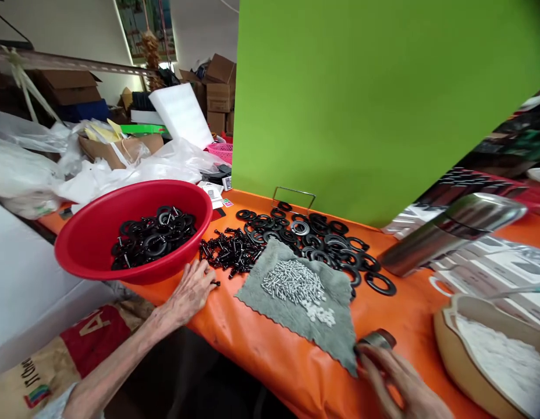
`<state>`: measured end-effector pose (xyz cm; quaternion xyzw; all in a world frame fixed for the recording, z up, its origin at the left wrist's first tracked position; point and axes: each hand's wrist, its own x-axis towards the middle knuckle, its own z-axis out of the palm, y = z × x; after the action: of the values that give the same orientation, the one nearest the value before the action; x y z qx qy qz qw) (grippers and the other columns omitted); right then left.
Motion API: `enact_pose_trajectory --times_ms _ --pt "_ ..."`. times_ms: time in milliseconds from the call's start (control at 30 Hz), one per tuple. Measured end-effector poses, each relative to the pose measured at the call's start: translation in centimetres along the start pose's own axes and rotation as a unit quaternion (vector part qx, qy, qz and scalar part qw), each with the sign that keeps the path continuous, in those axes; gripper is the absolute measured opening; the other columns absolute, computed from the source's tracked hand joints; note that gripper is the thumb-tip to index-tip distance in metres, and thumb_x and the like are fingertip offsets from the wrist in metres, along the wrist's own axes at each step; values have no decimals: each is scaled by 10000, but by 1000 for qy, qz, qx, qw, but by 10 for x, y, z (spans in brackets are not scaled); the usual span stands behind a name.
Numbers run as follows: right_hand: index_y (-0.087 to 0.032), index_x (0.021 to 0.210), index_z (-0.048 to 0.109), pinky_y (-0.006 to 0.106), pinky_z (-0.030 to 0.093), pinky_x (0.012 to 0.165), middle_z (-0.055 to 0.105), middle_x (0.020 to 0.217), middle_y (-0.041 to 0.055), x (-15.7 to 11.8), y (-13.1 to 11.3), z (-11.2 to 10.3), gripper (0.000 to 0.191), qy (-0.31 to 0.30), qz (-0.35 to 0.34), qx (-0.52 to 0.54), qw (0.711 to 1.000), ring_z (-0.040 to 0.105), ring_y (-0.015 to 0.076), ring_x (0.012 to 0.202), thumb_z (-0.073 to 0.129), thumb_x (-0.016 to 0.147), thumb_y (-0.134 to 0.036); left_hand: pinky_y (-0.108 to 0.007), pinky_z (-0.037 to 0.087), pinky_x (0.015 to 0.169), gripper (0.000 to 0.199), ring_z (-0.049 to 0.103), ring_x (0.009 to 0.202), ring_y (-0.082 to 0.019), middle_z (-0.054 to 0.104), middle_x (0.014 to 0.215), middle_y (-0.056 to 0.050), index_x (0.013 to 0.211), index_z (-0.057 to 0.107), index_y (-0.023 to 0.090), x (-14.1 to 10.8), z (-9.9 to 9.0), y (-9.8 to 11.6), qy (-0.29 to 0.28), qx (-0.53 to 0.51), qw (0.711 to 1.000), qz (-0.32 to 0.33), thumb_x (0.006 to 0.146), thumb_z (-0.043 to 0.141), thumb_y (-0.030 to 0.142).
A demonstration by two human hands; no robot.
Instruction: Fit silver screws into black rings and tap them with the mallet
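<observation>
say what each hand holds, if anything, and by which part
The left hand holds a black pin-like piece by one end, the other jutting out. Whether the right hand grips the shiny curved piece beside it cannot be told.

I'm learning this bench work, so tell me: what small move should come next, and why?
Probably lift the small black part with the left hand and bring it toward the right hand. It already shows at the left fingertips, apart from the pile of black parts, while the right hand is across by the gray cloth's corner.
</observation>
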<state>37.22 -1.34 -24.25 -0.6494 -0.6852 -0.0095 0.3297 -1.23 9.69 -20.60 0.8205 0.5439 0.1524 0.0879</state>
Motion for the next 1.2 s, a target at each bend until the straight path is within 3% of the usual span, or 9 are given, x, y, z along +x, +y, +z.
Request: enact_pose_trajectory --times_ms 100,267,467,633,733,833,1000,1100,1200 --pt "-211 922 589 323 528 695 679 867 63 14 -28 31 336 -23 -71 -61 995 657 194 775 311 971 -393 -422 449 895 181 559 897 -215 592 913 -49 889 553 197 -18 7 39 -14 -135 991 -4 952 385 225" --pt "-203 828 572 419 462 648 601 744 73 31 -51 60 318 -31 -56 -126 990 602 278 728 303 955 -319 -353 465 813 134 592 822 -195 614 843 -30 872 529 194 -37 39 99 1 -264 963 -45 934 411 179" --pt "-204 769 519 408 457 628 580 718 83 30 -50 71 342 6 -30 -132 991 584 272 692 276 968 -339 -378 441 793 141 596 799 -216 623 815 -39 851 539 192 -39 71 107 81 -245 964 -62 918 415 187" --pt "-184 859 566 386 514 620 647 772 99 29 -51 67 404 63 -50 -102 992 635 258 693 266 980 -426 -364 425 796 178 580 760 -204 632 806 -39 832 557 202 -37 68 105 73 -305 943 -107 917 423 283" --pt "-157 890 586 356 546 610 694 792 133 28 -51 58 433 94 -62 -73 991 677 251 685 282 977 -453 -325 430 754 258 559 746 -192 618 793 -39 818 556 199 -35 54 109 36 -407 898 -164 908 435 409" --pt "-163 897 586 287 552 578 716 799 122 22 -58 46 384 86 -50 -19 995 696 215 664 339 970 -447 -266 421 665 394 517 675 -157 548 702 -9 794 525 186 -35 33 118 -22 -549 812 -199 856 478 571" --pt "-211 916 617 238 556 634 721 823 45 2 -84 30 232 -15 55 123 991 696 173 690 513 904 -419 -229 384 647 484 449 635 -112 501 655 13 757 529 154 -41 7 138 -54 -649 725 -224 792 577 634" --pt "-220 889 636 238 555 671 705 834 41 -6 -100 23 281 -80 193 271 940 678 173 717 591 829 -491 -225 368 613 498 430 603 -98 508 650 11 764 544 139 -45 5 147 -70 -672 700 -233 781 601 633" --pt "-217 846 663 230 553 673 690 816 39 -7 -109 14 308 -110 264 380 880 660 171 723 643 773 -516 -220 360 609 475 431 593 -87 522 655 10 789 556 130 -46 7 154 -81 -687 681 -241 797 616 601"
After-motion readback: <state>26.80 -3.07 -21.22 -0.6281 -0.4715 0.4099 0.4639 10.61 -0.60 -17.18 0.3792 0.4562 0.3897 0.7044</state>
